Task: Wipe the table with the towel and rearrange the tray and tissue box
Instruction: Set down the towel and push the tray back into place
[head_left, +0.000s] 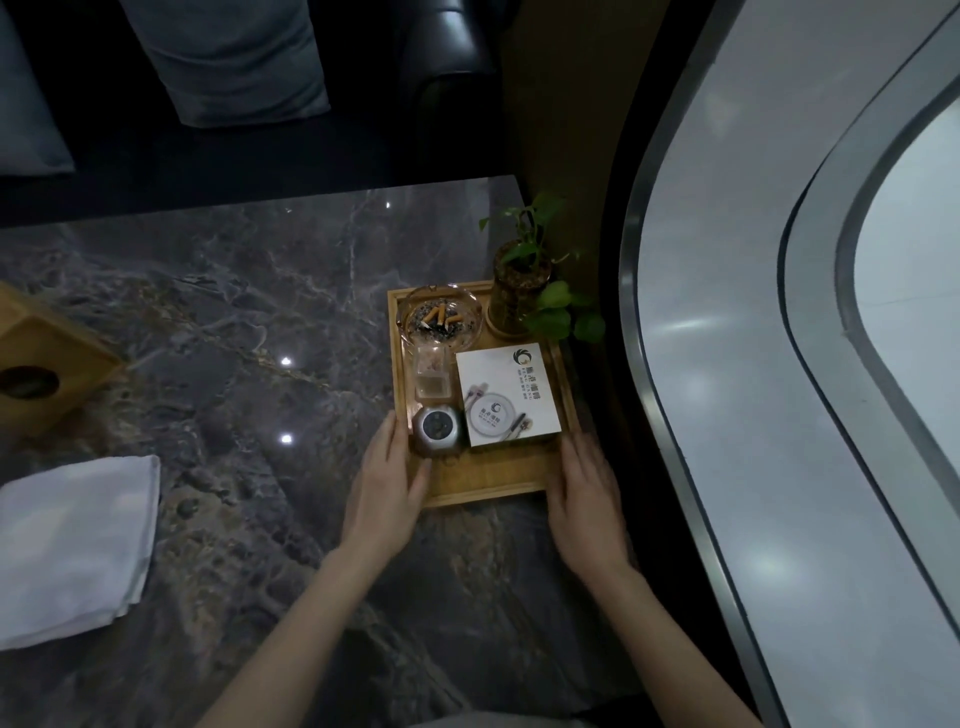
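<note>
A wooden tray (488, 483) sits at the right side of the dark marble table (249, 322). My left hand (389, 483) grips the tray's near left corner and my right hand (587, 493) grips its near right corner. On the tray stand a glass ashtray (442, 318) with cigarette butts, a small clear holder (432, 371), a round metal pot (435, 428), a white printed box (506, 397) and a potted plant (519, 296). A folded white towel (72, 545) lies at the near left. The wooden tissue box (47, 369) stands at the left edge, partly cut off.
A dark leather sofa (452, 62) with a grey cushion (234, 57) stands beyond the table's far edge. To the right of the table runs a curved wall with a grey rounded panel (753, 312). Bare marble lies between the towel and the tray.
</note>
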